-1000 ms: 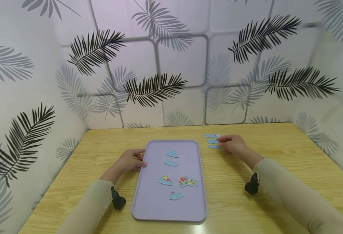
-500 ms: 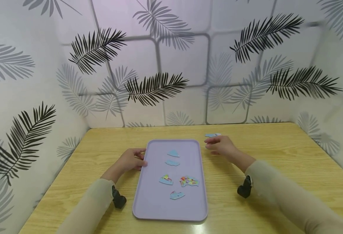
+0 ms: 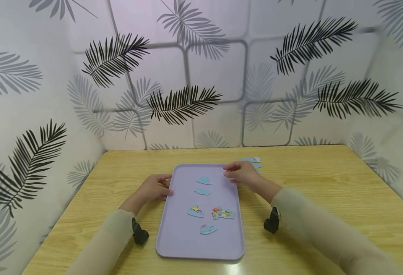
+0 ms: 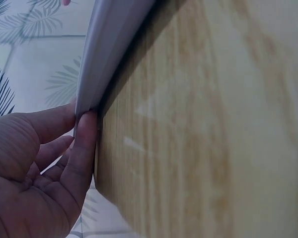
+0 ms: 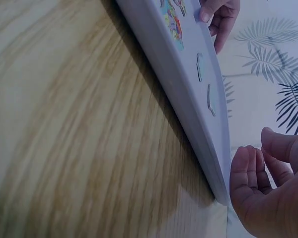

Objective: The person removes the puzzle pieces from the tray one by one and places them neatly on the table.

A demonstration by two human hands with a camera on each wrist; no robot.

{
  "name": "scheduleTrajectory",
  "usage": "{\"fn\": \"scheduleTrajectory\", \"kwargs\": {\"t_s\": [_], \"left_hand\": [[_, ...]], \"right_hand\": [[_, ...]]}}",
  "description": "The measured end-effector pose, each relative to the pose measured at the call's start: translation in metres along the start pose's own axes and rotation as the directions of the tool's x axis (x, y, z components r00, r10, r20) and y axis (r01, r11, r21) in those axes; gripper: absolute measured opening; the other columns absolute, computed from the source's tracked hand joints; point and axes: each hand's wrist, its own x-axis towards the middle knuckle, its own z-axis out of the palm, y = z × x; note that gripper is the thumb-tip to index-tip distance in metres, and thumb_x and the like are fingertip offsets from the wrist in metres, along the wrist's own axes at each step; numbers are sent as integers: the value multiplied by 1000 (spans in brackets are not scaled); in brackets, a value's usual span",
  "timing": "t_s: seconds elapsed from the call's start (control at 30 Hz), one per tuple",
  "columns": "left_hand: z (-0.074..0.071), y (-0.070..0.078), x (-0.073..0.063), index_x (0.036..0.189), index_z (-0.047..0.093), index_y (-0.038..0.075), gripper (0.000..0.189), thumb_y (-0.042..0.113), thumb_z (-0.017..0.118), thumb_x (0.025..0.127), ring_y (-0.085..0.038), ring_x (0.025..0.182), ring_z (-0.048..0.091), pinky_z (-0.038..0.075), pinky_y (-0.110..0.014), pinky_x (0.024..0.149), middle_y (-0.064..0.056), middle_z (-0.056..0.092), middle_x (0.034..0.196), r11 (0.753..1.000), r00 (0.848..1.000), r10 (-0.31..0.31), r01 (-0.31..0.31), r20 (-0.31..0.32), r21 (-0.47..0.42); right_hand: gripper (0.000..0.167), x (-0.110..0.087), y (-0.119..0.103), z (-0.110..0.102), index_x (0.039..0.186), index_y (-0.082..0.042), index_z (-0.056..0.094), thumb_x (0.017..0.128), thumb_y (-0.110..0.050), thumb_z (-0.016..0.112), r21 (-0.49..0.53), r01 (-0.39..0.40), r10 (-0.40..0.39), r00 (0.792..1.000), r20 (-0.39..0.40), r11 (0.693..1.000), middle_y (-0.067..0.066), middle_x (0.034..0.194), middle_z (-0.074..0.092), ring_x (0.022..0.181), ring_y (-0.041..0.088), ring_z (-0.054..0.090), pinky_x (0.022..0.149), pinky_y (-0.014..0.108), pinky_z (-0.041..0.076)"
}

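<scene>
My left hand [image 3: 154, 188] pinches the left rim of a lilac tray [image 3: 201, 246]; in the left wrist view thumb and fingers lie on either side of that rim. Over the tray's far right corner hovers my right hand [image 3: 244, 173], its fingers loosely bent. The right wrist view shows a gap between its thumb and fingertips, with nothing seen in it. Several flat, irregular pieces lie in the tray: plain light-blue ones [image 3: 204, 180] farther back, and nearer ones with a colourful print [image 3: 222, 213].
Right of the tray's far corner, a few light-blue strips [image 3: 251, 159] lie on the wooden table [image 3: 308, 183], partly hidden by my right hand. A leaf-patterned wall [image 3: 215, 122] rises behind the table.
My right hand has moved left from the strips on the table to the tray's far right corner. The left hand keeps its place on the rim.
</scene>
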Motion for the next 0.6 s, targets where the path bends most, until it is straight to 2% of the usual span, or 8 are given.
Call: {"fn": "scheduleTrajectory", "kwargs": {"t_s": [0.17, 0.4, 0.6], "left_hand": [[0, -1, 1, 142, 48, 0, 64, -4, 73, 83, -19, 73, 57, 56, -29, 63, -13, 55, 100, 1000, 1000, 2, -2, -2, 0], [0, -2, 3, 142, 47, -1, 64, -4, 73, 83, -18, 73, 57, 56, -30, 63, -13, 54, 101, 1000, 1000, 8, -7, 7, -5], [-1, -3, 3, 142, 48, 0, 64, -4, 73, 83, -19, 72, 57, 56, -30, 63, -13, 54, 100, 1000, 1000, 6, -6, 3, 1]], "right_hand": [[31, 6, -4, 14, 116, 6, 65, 88, -4, 71, -16, 22, -21, 999, 25, 1000, 10, 98, 63, 85, 17, 59, 73, 30, 55], [32, 15, -11, 30, 116, 0, 67, 86, -8, 74, -141, 27, -21, 999, 40, 990, 6, 97, 64, 81, 15, 57, 66, 24, 52], [35, 18, -13, 39, 117, 2, 65, 85, -7, 75, -207, 87, -67, 992, 104, 975, 6, 94, 62, 76, 14, 55, 63, 23, 49]]}}
